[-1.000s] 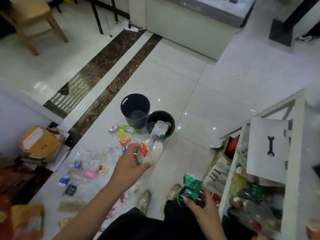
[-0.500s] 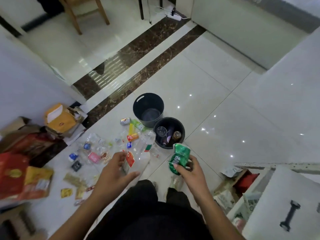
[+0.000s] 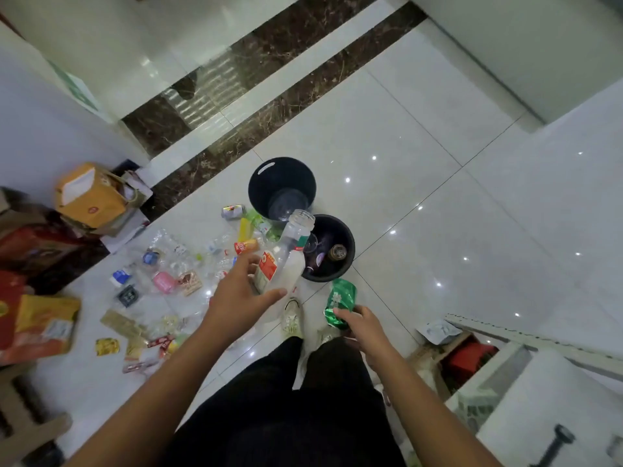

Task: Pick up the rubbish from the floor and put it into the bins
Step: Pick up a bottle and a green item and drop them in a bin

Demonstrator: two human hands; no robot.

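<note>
My left hand (image 3: 241, 291) grips a clear plastic bottle (image 3: 286, 254) with a red and white label, its open neck pointing up toward the bins. My right hand (image 3: 362, 323) holds a crumpled green wrapper (image 3: 340, 298) just in front of the nearer bin. Two black bins stand on the white tiles: the far bin (image 3: 259, 183) holds a clear cup, and the near bin (image 3: 349, 237) holds bottles and a cup. Scattered rubbish (image 3: 175, 264) of bottles, wrappers and small cans lies on the floor to the left of the bins.
A yellow paper bag (image 3: 94, 197) and red and orange packets (image 3: 37, 318) sit along the left wall. A white shelf unit (image 3: 539, 392) with goods stands at the lower right. My shoes (image 3: 293, 318) are just behind the near bin. A dark marble strip (image 3: 269, 106) crosses the floor.
The view has tilted further down and closer to the bins. Both hands stay closed on their items; the bottle neck now reaches over the edge between the two bins.
</note>
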